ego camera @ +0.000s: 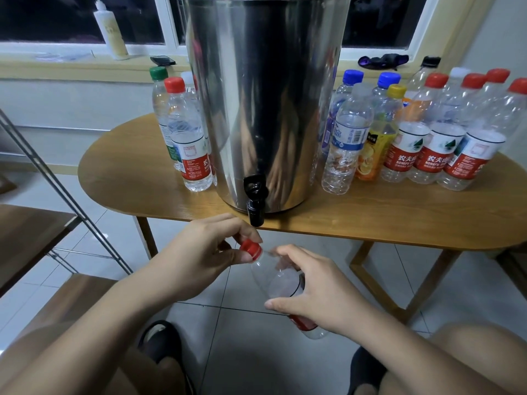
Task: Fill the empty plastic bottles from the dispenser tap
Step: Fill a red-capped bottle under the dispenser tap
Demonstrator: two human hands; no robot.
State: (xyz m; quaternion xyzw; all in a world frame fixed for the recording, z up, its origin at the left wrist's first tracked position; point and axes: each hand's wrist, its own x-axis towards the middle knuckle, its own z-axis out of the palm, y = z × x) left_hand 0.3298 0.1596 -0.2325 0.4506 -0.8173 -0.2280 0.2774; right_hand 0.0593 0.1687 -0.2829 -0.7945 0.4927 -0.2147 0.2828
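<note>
A home room: wooden table [399, 212] by a window [42, 18], tiled floor [256, 352], slippers [162, 337] on feet.

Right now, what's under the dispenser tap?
The left hand pinching the red cap of a tilted bottle the right hand holds; floor tiles below. The right hand covers the bottle's label.

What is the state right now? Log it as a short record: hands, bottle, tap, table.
left hand: pinches the red cap
right hand: grips the bottle by its body
bottle: clear, tilted, cap at its neck, held just below the tap
tap: black, at the base of the steel dispenser, overhanging the table edge; no flow visible
table: capped bottles stand on both sides of the dispenser
</note>
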